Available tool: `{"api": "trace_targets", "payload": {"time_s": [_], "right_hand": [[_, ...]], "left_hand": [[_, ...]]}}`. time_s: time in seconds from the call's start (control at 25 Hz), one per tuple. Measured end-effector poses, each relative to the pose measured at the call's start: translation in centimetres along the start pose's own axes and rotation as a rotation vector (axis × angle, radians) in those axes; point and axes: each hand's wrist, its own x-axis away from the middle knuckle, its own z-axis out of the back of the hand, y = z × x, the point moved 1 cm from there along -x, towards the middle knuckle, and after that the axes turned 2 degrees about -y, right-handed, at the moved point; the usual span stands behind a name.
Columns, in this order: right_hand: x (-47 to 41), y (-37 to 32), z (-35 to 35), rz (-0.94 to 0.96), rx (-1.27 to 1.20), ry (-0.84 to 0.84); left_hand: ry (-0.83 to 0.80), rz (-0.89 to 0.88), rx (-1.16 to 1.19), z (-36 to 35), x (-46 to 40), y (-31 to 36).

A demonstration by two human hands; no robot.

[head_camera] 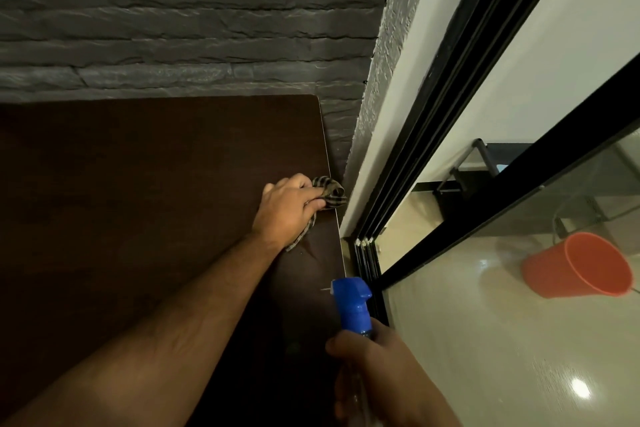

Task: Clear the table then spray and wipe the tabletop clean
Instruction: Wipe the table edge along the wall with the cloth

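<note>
No readable brand, label or writing anywhere; the spray bottle (354, 310) shows only its blue trigger head, nozzle pointing left over the tabletop, and the body below is hidden by the right hand (375, 373). R hand is wrapped round the bottle's neck just under the blue head, fingers curled round it, thumb on the left side; bottle is held upright near the table's right edge, low in the view. L hand (289, 208) reaches across w/ forearm stretched diagonally from bottom left, and grips a checked cloth (327, 197), dark w/ tan stripes; fingers are curled over the bunched cloth, knuckles up, pressing it on the dark brown tabletop (145, 191) right at the table's right edge, approx halfway along it. A loose tail of cloth trails back under the wrist and lies on the wood. Part of the bunch sticks out past the fingertips toward the wall. Table surface is dark wood grain w/ a thin pale edge strip; its far side meets a grey stone-textured wall (180, 17). Just right of the table is a black sliding door frame (460, 135) w/ glass; through the glass a glossy tiled floor shows, w/ an orange bucket (581, 265) tilted on its side, well apart from the table.
</note>
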Motion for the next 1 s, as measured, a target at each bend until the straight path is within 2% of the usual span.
{"api": "trace_targets", "payload": {"time_s": [0.2, 0.4, 0.44, 0.52, 0.6, 0.64, 0.68, 0.8, 0.88, 0.92, 1.0], "right_hand": [[1.5, 0.2, 0.5, 0.102, 0.042, 0.007], [1.5, 0.6, 0.9, 0.142, -0.016, 0.031], [1.4, 0.7, 1.0, 0.141, -0.035, 0.022], [1.2, 1.1, 0.8, 0.142, -0.053, -0.006], [1.0, 1.6, 0.5, 0.148, -0.07, -0.013], [0.9, 1.8, 0.4, 0.152, -0.081, -0.007], [0.8, 2.1, 0.2, 0.153, -0.093, 0.002], [1.2, 2.2, -0.7, 0.176, -0.1, 0.023], [1.4, 2.2, -1.2, 0.191, -0.125, 0.042], [1.4, 2.1, -1.4, 0.198, -0.137, 0.054], [1.2, 2.1, -1.7, 0.204, -0.16, 0.073]], "left_hand": [[-0.029, 0.008, 0.022, 0.4, 3.5, 2.1], [-0.151, -0.286, 0.011, 1.7, 11.4, -0.2], [-0.141, -0.279, -0.011, 2.0, 11.0, -1.4], [-0.062, -0.114, -0.041, 2.5, 7.1, -2.2], [-0.013, 0.068, -0.063, 1.6, 2.6, -0.5], [-0.023, 0.077, -0.053, 1.1, 1.7, 1.1], [-0.05, 0.028, -0.029, 0.3, 2.2, 2.4], [-0.198, -0.332, 0.009, 0.1, 9.5, 2.1], [-0.197, -0.417, -0.01, 2.0, 10.6, -1.0], [-0.185, -0.365, -0.041, 2.6, 8.9, -2.3], [-0.132, -0.12, -0.105, 3.1, 3.8, -2.6]]}}
